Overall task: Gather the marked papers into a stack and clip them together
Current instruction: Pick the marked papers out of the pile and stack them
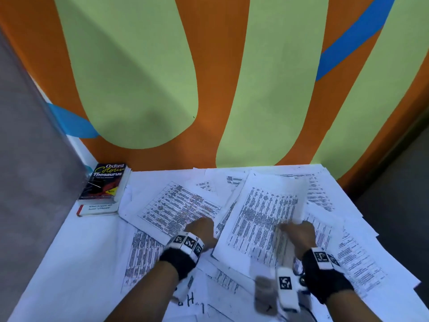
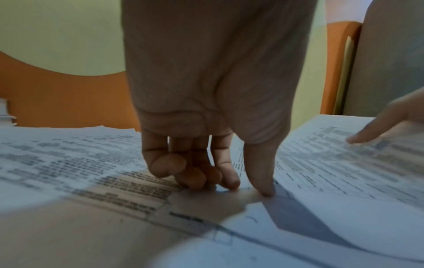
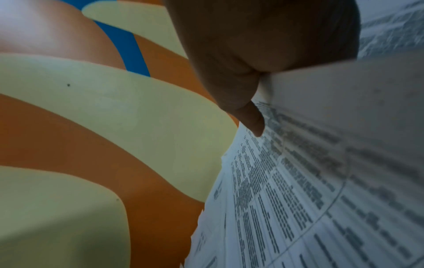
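Observation:
Printed sheets lie scattered and overlapping over the table (image 1: 69, 263). My left hand (image 1: 202, 225) sits on the lower right corner of a sheet with a printed table (image 1: 181, 205). In the left wrist view its curled fingers (image 2: 183, 172) and thumb tip come together on that corner (image 2: 206, 201), pinching at it. My right hand (image 1: 294, 228) grips a large sheet of dense text (image 1: 262, 212) by its right edge, and the sheet stands partly lifted and curved. The right thumb (image 3: 252, 117) lies on its printed face (image 3: 309, 181). No clip shows.
Two books (image 1: 104, 187) are stacked at the table's back left corner, against an orange and green wall (image 1: 209, 89). A grey panel (image 1: 27, 159) borders the left side. More sheets (image 1: 362, 263) reach the right edge, one with handwriting (image 1: 190, 300) near the front.

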Available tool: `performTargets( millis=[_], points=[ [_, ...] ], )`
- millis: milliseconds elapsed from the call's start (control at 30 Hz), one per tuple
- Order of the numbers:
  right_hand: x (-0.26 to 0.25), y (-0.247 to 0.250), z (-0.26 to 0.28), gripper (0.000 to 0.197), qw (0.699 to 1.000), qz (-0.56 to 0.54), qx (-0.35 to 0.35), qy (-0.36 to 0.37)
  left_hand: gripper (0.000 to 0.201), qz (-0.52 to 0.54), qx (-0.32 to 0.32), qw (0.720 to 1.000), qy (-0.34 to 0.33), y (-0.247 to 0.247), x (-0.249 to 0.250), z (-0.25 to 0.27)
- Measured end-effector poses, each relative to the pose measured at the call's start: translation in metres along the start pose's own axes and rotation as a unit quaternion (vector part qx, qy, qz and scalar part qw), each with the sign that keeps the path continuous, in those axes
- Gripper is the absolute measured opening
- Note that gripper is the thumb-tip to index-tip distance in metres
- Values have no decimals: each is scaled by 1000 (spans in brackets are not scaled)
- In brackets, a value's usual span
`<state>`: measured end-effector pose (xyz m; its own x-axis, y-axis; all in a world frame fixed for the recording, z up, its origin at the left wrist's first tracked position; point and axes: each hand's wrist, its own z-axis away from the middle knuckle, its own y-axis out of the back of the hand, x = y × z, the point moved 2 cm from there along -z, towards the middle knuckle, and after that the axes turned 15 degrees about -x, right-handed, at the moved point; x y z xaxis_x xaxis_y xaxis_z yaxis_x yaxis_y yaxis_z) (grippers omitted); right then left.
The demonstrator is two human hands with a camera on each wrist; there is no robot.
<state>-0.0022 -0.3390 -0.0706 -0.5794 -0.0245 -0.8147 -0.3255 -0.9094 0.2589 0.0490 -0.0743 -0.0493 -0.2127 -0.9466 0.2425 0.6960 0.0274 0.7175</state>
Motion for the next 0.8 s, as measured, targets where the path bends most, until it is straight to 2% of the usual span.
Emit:
performTargets(
  millis=[67, 133, 167, 267, 367, 500, 567, 600, 633, 667, 700, 800],
  points=[
    [-7, -4, 0, 46, 1000, 4, 4, 12, 41, 41, 8, 999, -5, -1, -4, 9],
    [-29, 1, 7, 63, 997, 18, -1, 74, 37, 106, 37, 994, 2, -1, -15, 17],
    [-48, 6, 14, 66, 992, 36, -17, 118, 35, 138, 65, 988, 14, 1, -26, 23],
    [-117, 20, 45, 47, 954, 104, -137, 246, 45, 128, 138, 978, 88, 0, -62, 32],
    [-175, 22, 69, 37, 911, 114, -255, 302, 60, 92, 133, 975, 155, -6, -89, 36],
    [-214, -7, 56, 27, 900, 77, -348, 251, 62, 68, 112, 977, 170, -12, -102, 40],
    [-214, -34, 40, 47, 888, 162, -369, 222, 58, 74, 123, 976, 165, -13, -104, 42],
    [-207, -48, 30, 44, 883, 206, -368, 206, 60, 79, 122, 976, 165, -14, -104, 43],
    [-198, -65, 20, 28, 884, 239, -356, 187, 65, 78, 110, 977, 168, -17, -106, 43],
    [-188, -83, 8, 24, 880, 281, -344, 172, 70, 75, 90, 978, 174, -20, -109, 43],
    [-174, -100, -9, 29, 875, 324, -321, 162, 74, 71, 74, 979, 178, -23, -111, 43],
    [-138, -145, -45, 19, 825, 460, -284, 163, 75, 75, 60, 979, 179, -26, -116, 44]
  ],
)
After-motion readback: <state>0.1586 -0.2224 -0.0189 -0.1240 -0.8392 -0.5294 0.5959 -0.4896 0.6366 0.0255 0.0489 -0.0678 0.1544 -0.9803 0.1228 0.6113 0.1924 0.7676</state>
